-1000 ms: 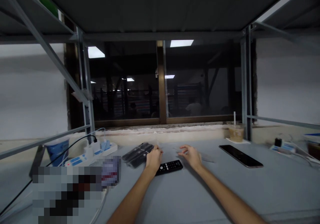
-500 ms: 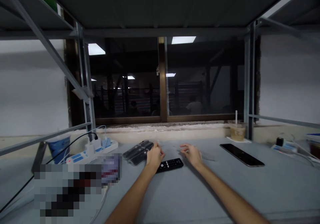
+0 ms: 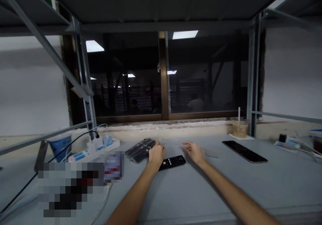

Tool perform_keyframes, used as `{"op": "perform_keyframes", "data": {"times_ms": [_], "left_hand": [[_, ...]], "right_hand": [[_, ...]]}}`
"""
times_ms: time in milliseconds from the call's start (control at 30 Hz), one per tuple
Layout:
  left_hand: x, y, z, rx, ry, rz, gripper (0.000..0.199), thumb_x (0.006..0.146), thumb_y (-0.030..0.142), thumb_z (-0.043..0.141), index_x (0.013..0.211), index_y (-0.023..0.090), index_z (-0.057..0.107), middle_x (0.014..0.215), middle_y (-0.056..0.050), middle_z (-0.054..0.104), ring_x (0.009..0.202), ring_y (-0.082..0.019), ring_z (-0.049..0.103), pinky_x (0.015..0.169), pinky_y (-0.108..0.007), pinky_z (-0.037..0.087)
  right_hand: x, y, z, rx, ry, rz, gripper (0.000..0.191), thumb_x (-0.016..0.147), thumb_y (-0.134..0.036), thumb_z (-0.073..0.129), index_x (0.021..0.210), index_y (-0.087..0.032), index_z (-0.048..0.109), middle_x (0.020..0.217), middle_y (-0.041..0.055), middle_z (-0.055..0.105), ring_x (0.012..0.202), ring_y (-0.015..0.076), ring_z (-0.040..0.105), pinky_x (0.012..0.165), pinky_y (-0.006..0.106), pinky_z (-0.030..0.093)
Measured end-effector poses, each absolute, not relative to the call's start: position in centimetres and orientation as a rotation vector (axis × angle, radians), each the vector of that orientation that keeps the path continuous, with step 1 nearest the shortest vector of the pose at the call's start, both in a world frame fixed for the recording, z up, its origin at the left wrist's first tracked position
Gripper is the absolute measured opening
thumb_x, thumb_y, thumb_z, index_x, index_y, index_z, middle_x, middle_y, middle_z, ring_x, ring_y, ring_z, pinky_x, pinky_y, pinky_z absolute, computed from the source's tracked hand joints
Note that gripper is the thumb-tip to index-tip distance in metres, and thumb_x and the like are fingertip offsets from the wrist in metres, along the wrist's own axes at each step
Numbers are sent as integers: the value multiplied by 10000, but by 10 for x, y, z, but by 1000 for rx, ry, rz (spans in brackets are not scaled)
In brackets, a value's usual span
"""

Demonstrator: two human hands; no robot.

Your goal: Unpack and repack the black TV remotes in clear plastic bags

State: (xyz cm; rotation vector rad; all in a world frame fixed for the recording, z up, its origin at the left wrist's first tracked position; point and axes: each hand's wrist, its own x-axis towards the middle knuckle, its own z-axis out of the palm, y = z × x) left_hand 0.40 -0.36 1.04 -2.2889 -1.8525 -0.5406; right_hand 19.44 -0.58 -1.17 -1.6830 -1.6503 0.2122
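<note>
A black remote control (image 3: 173,162) lies on the grey tabletop between my forearms. My left hand (image 3: 156,155) is at its left end, fingers curled together; whatever they hold, if anything, is hidden. Just left of that hand, several dark remotes in clear plastic wrapping (image 3: 140,150) lie side by side. My right hand (image 3: 195,153) hovers beyond the remote's right end, its bent fingers apart and no object plainly between them. Behind and beside the right hand is a thin clear plastic sheet or bag (image 3: 210,153), faint against the table.
A black phone (image 3: 244,151) lies to the right, with a drink cup and straw (image 3: 239,128) behind it. At left are a white power strip (image 3: 100,151) with plugs and cables, a blue tub (image 3: 60,148) and a blurred-out patch. Metal shelf posts (image 3: 84,70) frame the window.
The view has tilted slightly, so the table and its objects sit a little higher. Both hands keep nearly the same places around the remote; the right fingers have shifted only slightly.
</note>
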Motion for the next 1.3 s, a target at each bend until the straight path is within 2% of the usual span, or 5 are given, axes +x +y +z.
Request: {"op": "perform_keyframes", "data": {"times_ms": [200, 500, 700, 900, 1300], "left_hand": [[7, -6, 12, -2266, -1873, -550, 369, 903, 290, 285, 939, 198, 640, 1101, -85, 539, 855, -169, 602, 675, -250, 444], [5, -5, 9, -2287, -1859, -614, 329, 873, 309, 342, 898, 192, 648, 1080, -77, 547, 844, -165, 601, 701, -252, 439], [5, -4, 8, -2289, -1855, -617, 298, 852, 280, 366, 883, 180, 645, 1065, -80, 559, 850, -177, 602, 689, -251, 437], [6, -4, 8, -2283, -1871, -590, 303, 850, 290, 363, 893, 183, 643, 1094, -75, 551, 830, -169, 604, 686, -255, 441], [6, -2, 6, -2255, -1879, -669, 265, 817, 273, 410, 872, 191, 656, 1059, -79, 560, 887, -187, 575, 681, -258, 440]], "right_hand": [[196, -3, -15, -1651, -1650, 214, 316, 718, -177, 551, 1023, -222, 616, 838, -12, 705, 799, 171, 635, 621, 237, 420], [195, -2, -16, -1645, -1675, 212, 295, 673, -214, 604, 966, -230, 636, 775, -20, 706, 764, 166, 640, 574, 237, 389], [193, -6, -13, -1704, -1722, 223, 208, 739, -308, 551, 896, -228, 660, 779, -6, 710, 773, 171, 643, 553, 233, 371], [194, -3, -15, -1696, -1728, 254, 198, 749, -254, 506, 843, -227, 679, 799, -5, 711, 776, 161, 644, 546, 220, 374], [197, -1, -18, -1627, -1734, 282, 200, 663, -217, 583, 831, -210, 692, 712, 0, 699, 693, 149, 635, 563, 215, 400]]}}
